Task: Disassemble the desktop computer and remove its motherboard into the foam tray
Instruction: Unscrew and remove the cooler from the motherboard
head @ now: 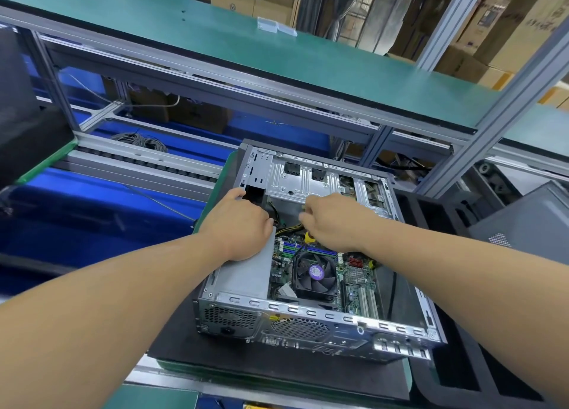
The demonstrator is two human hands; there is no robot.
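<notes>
- Motherboard (pixel 323 273) lies flat in the floor of the open desktop case (pixel 308 316), nearer the person than both hands; its long side runs left to right across the case, with the fan cooler (pixel 314 274) upright on its middle
- Right hand (pixel 334 220) hovers above the board's far edge, fingers curled down toward the yellow-and-black cable bundle (pixel 288 228); whether it actually pinches a plug I cannot tell, since the fingertips are hidden under the knuckles; a yellow piece (pixel 308 237) shows just below it
- Left hand (pixel 238 223) rests on the far end of the grey power supply box (pixel 246 273), fingers bent over its edge, seemingly bracing or gripping it; that box sits just left of the board, touching its side
- My guess is the cables must come off first, and the right hand is the nearer one for that; the board cannot lift until they and the cooler lead are free
- Metal drive cage (pixel 308 177) stands beyond both hands and overhangs the cable area, crowding the reach
- Black foam tray (pixel 462 374) sits right of the case, just beside it; grey side panel (pixel 523 220) leans further right; case rests on a black mat (pixel 277 374)
</notes>
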